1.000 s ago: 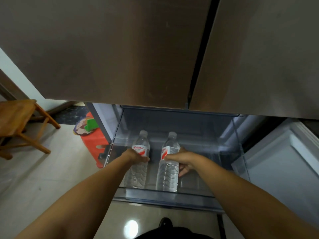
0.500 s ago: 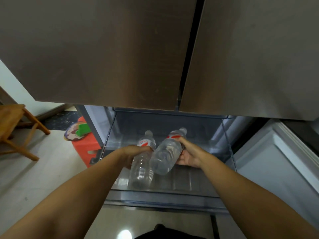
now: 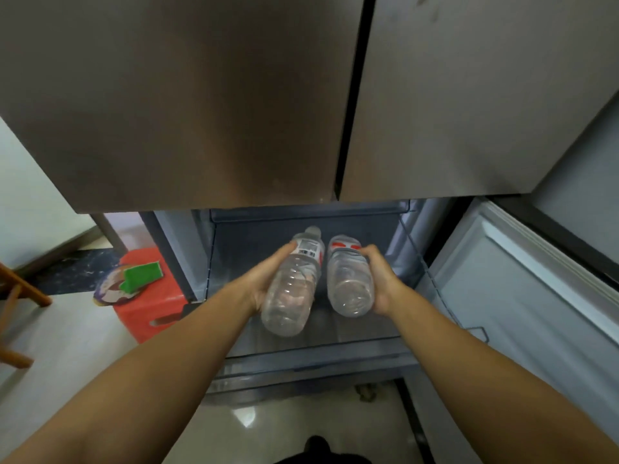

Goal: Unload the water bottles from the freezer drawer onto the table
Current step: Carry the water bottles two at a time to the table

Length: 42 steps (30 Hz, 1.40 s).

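Left hand (image 3: 264,283) grips a clear water bottle (image 3: 293,286), barcode label up, cap toward 12 o'clock. Right hand (image 3: 380,279) grips a second water bottle (image 3: 348,279) with a red-and-white label, unreadable. Both are tilted above the open freezer drawer (image 3: 368,339).

Dim, soft indoor light is seen. A bright glare spot is reflected on the floor tile (image 3: 246,417). Straight edges are bent by wide-angle distortion; detail is slightly blurred.

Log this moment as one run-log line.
left hand: grips left bottle | right hand: grips right bottle | both above freezer drawer | table: unseen
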Available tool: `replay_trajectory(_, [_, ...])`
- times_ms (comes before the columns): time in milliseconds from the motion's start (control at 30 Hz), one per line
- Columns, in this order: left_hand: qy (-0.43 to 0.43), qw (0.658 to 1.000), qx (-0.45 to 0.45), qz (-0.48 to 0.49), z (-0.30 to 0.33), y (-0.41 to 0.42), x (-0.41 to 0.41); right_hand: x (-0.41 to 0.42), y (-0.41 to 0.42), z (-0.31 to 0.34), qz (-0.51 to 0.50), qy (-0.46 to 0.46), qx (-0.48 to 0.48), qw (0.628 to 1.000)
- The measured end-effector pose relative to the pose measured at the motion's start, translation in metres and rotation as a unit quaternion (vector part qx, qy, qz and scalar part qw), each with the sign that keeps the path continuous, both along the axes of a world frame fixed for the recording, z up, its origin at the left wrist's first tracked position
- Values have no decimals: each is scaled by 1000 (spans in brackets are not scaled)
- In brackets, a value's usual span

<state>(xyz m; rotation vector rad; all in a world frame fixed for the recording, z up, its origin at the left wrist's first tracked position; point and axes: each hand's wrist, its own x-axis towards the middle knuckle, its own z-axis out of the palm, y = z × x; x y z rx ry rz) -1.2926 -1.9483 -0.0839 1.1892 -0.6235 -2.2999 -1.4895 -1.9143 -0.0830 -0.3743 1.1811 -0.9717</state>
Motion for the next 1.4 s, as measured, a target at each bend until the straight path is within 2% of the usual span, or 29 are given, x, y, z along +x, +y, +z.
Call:
replay_trajectory(133, [56,998,19,-4,13,17,18,8,24,4,-48,-13,-16,999])
replay_trajectory(300, [54,995,28,-82,19,42,41,21,67,12,-48,-44,-37,997])
replay_trajectory(400, [44,992,-9,-119,26,63,43,26,105,17,-28,-53,-56,997])
replay_trajectory(500, [27,989,-42,-137,36,86,37,31,139,23,-62,-22,-55,996])
replay_trajectory(633, [-60,973,-152,-161,38,110,30,38,178,21,-110,-30,-85,990])
replay_trajectory(700, [-85,954,-216,-187,33,121,24,40,197,15,-151,34,-105,982])
replay_trajectory(833, [-148,906,-307,-251,18,150,-4,33,243,-6,-197,290,-76,933])
replay_trajectory(933, [-189,866,-365,-284,-4,174,-34,22,284,-24,-216,374,-43,901])
replay_trajectory(1100, [-206,802,-437,-353,-30,227,-83,3,359,-55,-280,416,4,865])
replay_trajectory(1400, [-174,703,-475,-500,-61,364,-172,-29,522,-86,-421,381,103,817])
